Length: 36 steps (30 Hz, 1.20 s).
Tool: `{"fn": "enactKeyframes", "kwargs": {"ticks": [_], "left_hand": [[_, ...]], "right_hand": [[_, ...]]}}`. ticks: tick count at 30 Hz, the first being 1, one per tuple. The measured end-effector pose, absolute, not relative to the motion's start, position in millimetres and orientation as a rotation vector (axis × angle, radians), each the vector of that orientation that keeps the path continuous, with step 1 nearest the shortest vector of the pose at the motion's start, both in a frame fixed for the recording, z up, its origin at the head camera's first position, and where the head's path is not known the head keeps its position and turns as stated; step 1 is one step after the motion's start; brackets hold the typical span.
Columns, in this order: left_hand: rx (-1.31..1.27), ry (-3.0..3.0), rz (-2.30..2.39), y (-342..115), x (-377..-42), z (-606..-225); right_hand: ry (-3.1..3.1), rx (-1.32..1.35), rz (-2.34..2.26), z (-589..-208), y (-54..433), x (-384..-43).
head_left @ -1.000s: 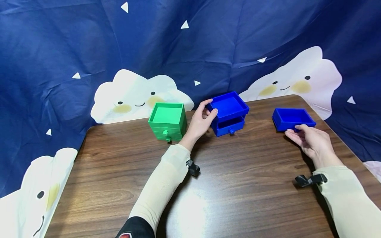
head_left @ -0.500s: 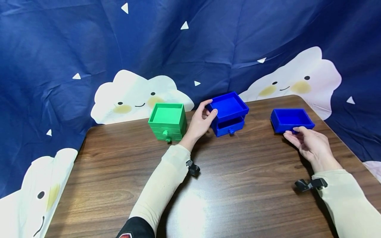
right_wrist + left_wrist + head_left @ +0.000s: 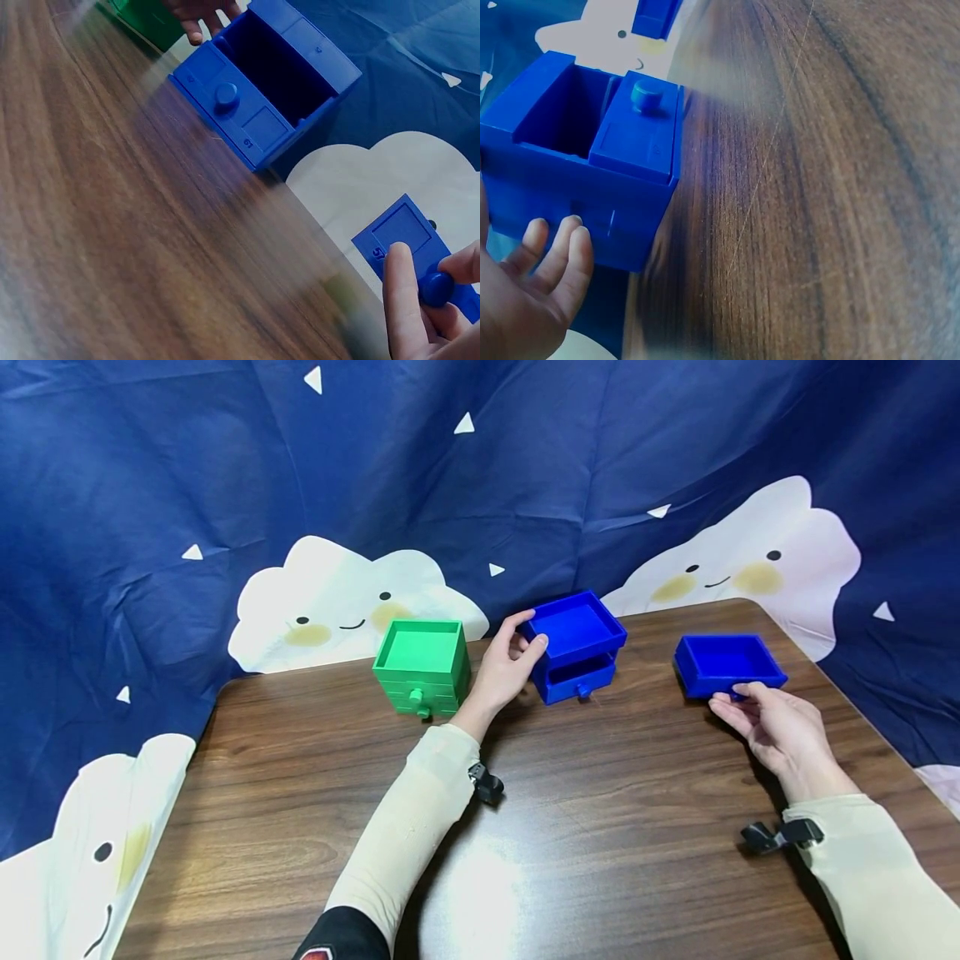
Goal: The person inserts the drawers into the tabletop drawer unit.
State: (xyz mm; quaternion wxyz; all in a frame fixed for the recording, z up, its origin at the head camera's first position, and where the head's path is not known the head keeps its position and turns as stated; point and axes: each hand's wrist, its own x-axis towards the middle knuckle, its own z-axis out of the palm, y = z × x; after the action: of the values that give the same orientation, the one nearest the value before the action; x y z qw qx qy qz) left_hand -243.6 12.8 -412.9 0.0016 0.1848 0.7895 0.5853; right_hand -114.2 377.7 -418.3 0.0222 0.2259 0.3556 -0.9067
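My left hand (image 3: pixel 506 668) touches the left side of a small blue drawer cabinet (image 3: pixel 577 627), its thumb and index finger at the top rim. In the left wrist view, several fingertips lie against the side wall of the blue cabinet (image 3: pixel 570 187). Its upper slot is a hollow, and the lower drawer (image 3: pixel 581 680) with a round knob sits in place. To the right, my right hand (image 3: pixel 783 731) pinches the knob (image 3: pixel 436 289) of a separate blue drawer (image 3: pixel 727 660), which looks raised off the table with nothing inside.
Left of the blue cabinet stands a green drawer cabinet (image 3: pixel 420 664), close to my left forearm. Both cabinets are near the back edge of the wooden table (image 3: pixel 600 827). Behind hangs a dark blue cloth (image 3: pixel 420 468) with white clouds.
My right hand has moved the loose blue drawer a little to the left and toward me. The left hand and both cabinets have stayed where they were.
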Motion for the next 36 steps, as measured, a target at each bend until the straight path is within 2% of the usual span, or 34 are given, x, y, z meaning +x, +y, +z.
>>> {"fn": "enactKeyframes", "kwargs": {"ticks": [23,36], "left_hand": [[0.581,2.484,1.858,15,-245,-412],[0.567,2.481,1.861,15,-243,-413]], "right_hand": [[1.168,0.500,-2.817,-420,357,-106],[1.244,0.471,-2.784,-419,344,-101]]}}
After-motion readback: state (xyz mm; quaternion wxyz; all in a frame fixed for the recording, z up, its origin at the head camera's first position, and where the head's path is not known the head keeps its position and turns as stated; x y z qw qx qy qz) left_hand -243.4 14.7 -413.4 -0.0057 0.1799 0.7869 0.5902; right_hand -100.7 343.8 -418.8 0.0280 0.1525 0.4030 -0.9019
